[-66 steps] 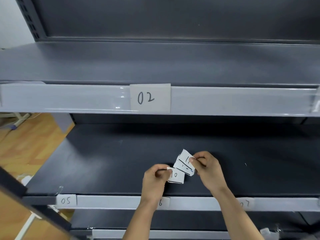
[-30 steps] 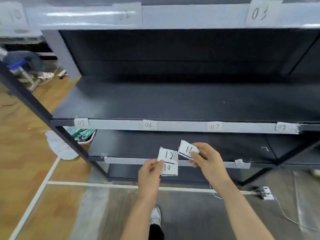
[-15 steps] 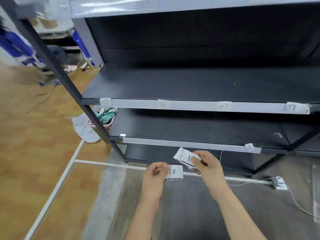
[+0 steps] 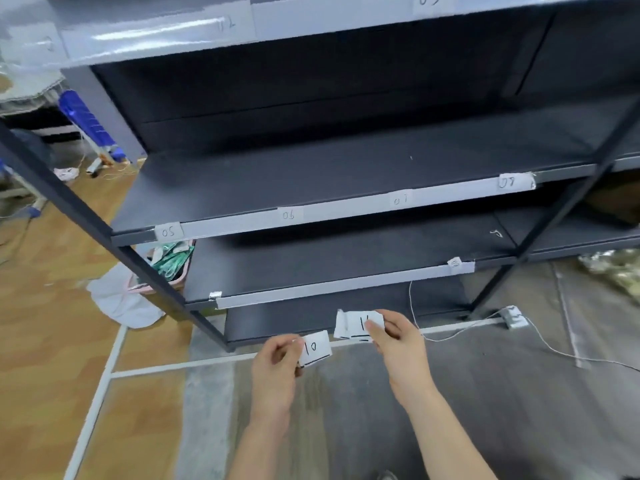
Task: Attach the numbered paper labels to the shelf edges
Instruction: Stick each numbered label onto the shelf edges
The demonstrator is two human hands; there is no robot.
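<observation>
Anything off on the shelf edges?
Yes: the small label at the right end of the lower strip sits tilted and crumpled, unlike the flat 06 label above. A scrap sticks up at the strip's left end.

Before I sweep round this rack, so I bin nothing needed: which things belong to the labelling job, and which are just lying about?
Job: left hand pinching label 10; right hand holding the label 11 stack; lower shelf edge, mostly bare; middle shelf edge, labelled 05 to 08.
Lying about: pink basket, white cloth, power strip and cable.
</observation>
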